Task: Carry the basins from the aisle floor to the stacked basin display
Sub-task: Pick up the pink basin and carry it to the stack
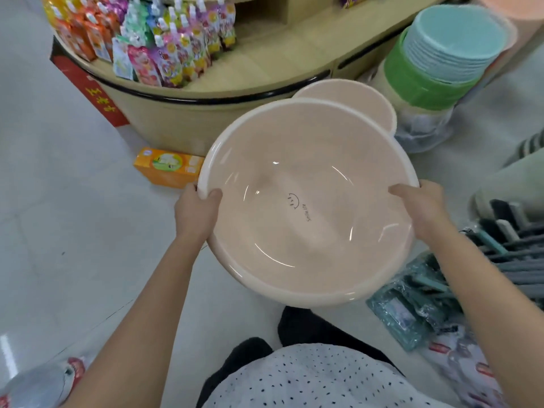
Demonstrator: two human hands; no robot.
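Note:
I hold a large pale pink basin with a cream rim in front of me, above the floor. My left hand grips its left rim, thumb inside. My right hand grips the right rim the same way. A small smile logo is printed on its bottom. Just behind it sits another pink basin, partly hidden. To the upper right stands the stacked basin display: teal basins on top, green ones below, on a plastic-wrapped base.
A curved wooden shelf unit with colourful drink pouches fills the upper left. An orange box lies on the floor by its base. Wrapped teal packages and grey mop handles lie at the right.

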